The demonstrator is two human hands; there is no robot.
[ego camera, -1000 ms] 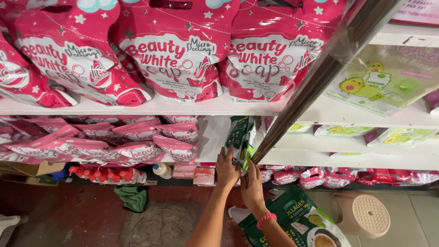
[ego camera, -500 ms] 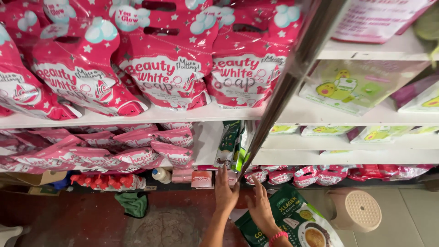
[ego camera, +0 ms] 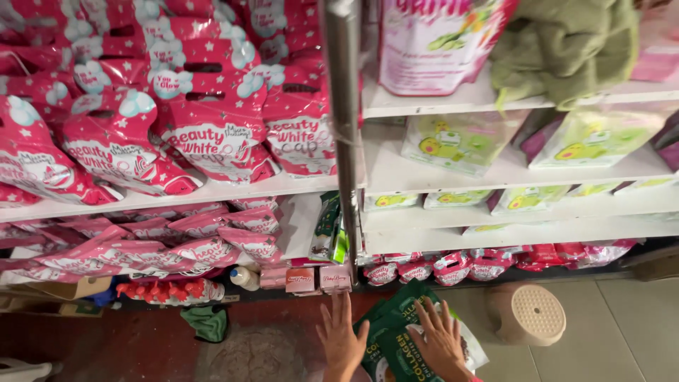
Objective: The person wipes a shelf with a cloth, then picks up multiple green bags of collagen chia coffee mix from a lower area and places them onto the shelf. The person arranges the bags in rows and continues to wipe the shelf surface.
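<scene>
We're looking down past the shelves, and our right hand lies flat on a stack of dark green pouches low in the picture, just above the floor. The fingers are spread, so this grip is open and pressing, not closed around anything. Our left hand is up beside it, palm open and fingers together, holding nothing and reaching toward the small pink boxes at the bottom of the shelving.

The green pouches look like glossy plastic film, so we judge them light, soft and rather slippery: they would bend and slide off one another if lifted from the middle. A pinch on the top seam or a hand at each side edge should hold better. We cannot tell what the stack rests on.

Above, pink pouches crowd the left shelf, with a metal upright post dividing it from the yellow-green packs on the right. A beige plastic stool stands near the green pouches.
</scene>
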